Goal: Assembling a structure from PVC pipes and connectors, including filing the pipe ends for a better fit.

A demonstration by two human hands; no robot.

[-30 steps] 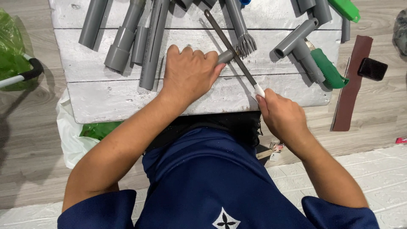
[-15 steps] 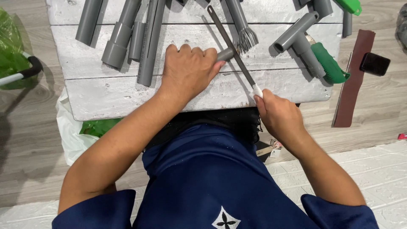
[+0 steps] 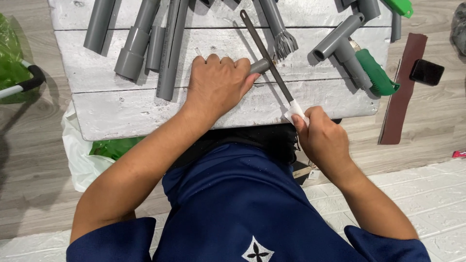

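My left hand (image 3: 217, 83) presses down on a short grey pipe piece (image 3: 260, 66) lying on the white wooden board (image 3: 145, 109); only the pipe's right end shows past my fingers. My right hand (image 3: 320, 138) grips the white-wrapped handle of a long dark metal file (image 3: 266, 52). The file runs diagonally up and left across the pipe's open end, resting against it.
Several grey pipes (image 3: 170, 48) and a pipe with a slit, splayed end (image 3: 281, 34) lie at the board's top. A grey tee fitting (image 3: 342, 41) and a green-handled tool (image 3: 376, 73) sit right. A brown sandpaper strip (image 3: 403, 87) and a black phone (image 3: 426, 72) lie on the floor.
My right hand has drawn the file back toward me along the pipe end. My left hand has stayed on the pipe.
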